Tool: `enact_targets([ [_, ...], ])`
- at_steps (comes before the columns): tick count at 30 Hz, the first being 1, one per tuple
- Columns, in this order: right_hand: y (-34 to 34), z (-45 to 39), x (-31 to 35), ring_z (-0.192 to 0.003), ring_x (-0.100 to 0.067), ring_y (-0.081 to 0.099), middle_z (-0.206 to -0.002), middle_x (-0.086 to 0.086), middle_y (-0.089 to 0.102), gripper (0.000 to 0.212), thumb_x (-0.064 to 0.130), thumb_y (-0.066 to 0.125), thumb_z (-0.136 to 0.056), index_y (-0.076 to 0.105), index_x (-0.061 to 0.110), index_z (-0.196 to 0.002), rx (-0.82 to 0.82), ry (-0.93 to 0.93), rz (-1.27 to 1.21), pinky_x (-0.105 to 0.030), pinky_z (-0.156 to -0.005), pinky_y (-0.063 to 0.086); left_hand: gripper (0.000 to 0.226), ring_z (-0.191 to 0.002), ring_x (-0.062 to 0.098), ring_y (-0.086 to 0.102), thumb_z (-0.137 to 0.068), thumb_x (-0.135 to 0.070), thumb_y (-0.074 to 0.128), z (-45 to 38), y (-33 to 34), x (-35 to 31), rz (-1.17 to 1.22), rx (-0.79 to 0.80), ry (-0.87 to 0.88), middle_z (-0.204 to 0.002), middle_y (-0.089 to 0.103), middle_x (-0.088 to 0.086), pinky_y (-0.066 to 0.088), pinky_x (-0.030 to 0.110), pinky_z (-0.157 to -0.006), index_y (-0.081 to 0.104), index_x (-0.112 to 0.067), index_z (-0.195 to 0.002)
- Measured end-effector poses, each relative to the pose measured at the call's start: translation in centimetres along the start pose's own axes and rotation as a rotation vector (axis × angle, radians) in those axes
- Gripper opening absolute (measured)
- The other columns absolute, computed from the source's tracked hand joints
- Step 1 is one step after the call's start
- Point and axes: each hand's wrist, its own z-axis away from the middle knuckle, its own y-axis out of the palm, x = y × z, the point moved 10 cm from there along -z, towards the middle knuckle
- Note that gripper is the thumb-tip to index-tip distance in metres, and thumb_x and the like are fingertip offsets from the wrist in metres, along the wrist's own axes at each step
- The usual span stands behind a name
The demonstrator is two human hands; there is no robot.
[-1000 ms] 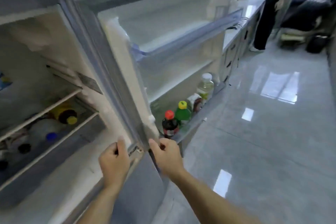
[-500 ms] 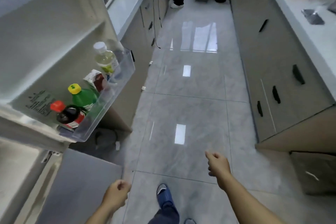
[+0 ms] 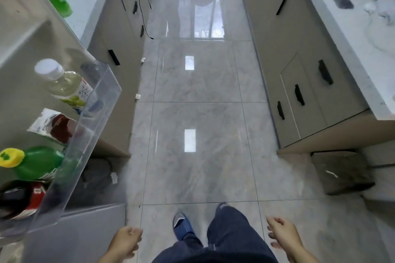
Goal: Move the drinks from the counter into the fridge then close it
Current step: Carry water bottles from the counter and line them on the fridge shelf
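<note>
While both hands hang empty | drinks upper-left, well apart

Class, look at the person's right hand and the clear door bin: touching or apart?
Apart. The head view shows the right hand low over the floor, with legs and bare tiles between it and the clear door bin.

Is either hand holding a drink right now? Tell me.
No. The left hand and the right hand hang empty over the floor, while the bottles stand in the door bin.
</note>
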Motion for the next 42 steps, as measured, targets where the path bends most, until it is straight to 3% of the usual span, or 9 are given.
enact_targets([
  [5,-1.2,-2.6,0.6,-0.063,-0.026,0.056,-0.075,-0.013,0.066,0.020,0.022,0.068,-0.091,0.064,0.004,-0.084,-0.027,0.103,0.012,-0.032,-0.059,0.048,0.016,-0.062,0.022,0.055,-0.095,-0.018,0.059,-3.5,1.8,-9.0,0.065,0.047,0.025,-0.085,0.069,0.012,0.046,0.026,-0.057,0.063,-0.006,-0.085],
  [9,-1.4,-6.5,4.6,-0.070,-0.031,0.062,-0.086,-0.016,0.069,0.020,0.024,0.067,-0.092,0.065,0.005,-0.086,-0.015,0.129,0.035,-0.036,-0.064,0.053,0.016,-0.064,0.020,0.056,-0.097,-0.019,0.058,-5.5,3.0,-17.5,0.124,0.041,0.092,-0.087,0.067,0.012,0.049,0.028,-0.057,0.063,-0.005,-0.091],
  [14,-0.9,-11.5,15.6,-0.063,-0.023,0.049,-0.073,-0.008,0.057,0.018,0.021,0.058,-0.094,0.057,0.010,-0.080,0.098,0.066,0.144,-0.030,-0.058,0.044,0.016,-0.067,0.022,0.057,-0.097,-0.018,0.056,-5.6,2.8,-24.4,0.147,-0.013,0.082,-0.090,0.068,0.011,0.050,0.031,-0.060,0.063,-0.004,-0.092],
  [19,0.5,-16.3,32.0,-0.060,-0.020,0.044,-0.070,-0.007,0.053,0.017,0.023,0.058,-0.095,0.055,0.013,-0.080,0.187,-0.109,0.232,-0.028,-0.057,0.039,0.016,-0.068,0.023,0.058,-0.097,-0.018,0.056,-5.9,2.2,-28.5,0.202,-0.089,0.040,-0.090,0.071,0.012,0.049,0.030,-0.061,0.064,-0.006,-0.089],
  [26,6.7,-19.1,51.5,-0.061,-0.021,0.048,-0.075,-0.006,0.058,0.018,0.025,0.061,-0.094,0.058,0.012,-0.082,0.269,-0.318,0.316,-0.030,-0.056,0.043,0.019,-0.056,0.021,0.049,-0.096,-0.009,0.057,-7.0,1.5,-28.2,0.393,-0.159,-0.115,-0.075,0.065,0.017,0.040,0.024,-0.056,0.059,-0.002,-0.079],
  [32,13.4,-20.0,61.4,-0.063,-0.021,0.048,-0.075,-0.007,0.058,0.019,0.027,0.061,-0.094,0.059,0.010,-0.086,0.329,-0.381,0.450,-0.030,-0.055,0.041,0.020,-0.054,0.022,0.052,-0.095,-0.009,0.059,-10.1,1.0,-28.1,0.475,-0.184,-0.258,-0.064,0.061,0.013,0.043,0.026,-0.056,0.062,0.002,-0.078],
  [38,20.5,-19.1,69.2,-0.071,-0.023,0.055,-0.084,-0.009,0.062,0.026,0.032,0.059,-0.096,0.062,0.006,-0.097,0.385,-0.429,0.702,-0.032,-0.059,0.047,0.014,-0.084,0.031,0.065,-0.099,-0.018,0.054,-13.9,-2.1,-35.1,0.711,-0.181,-0.314,-0.093,0.068,0.013,0.052,0.033,-0.068,0.061,-0.008,-0.095],
  [42,25.1,-19.0,75.0,-0.070,-0.023,0.052,-0.080,-0.011,0.060,0.026,0.030,0.058,-0.098,0.062,0.004,-0.096,0.389,-0.506,0.866,-0.034,-0.062,0.046,0.017,-0.078,0.023,0.065,-0.098,-0.020,0.051,-16.0,-5.7,-40.4,0.786,-0.202,-0.236,-0.090,0.069,0.008,0.053,0.029,-0.066,0.063,-0.013,-0.088],
])
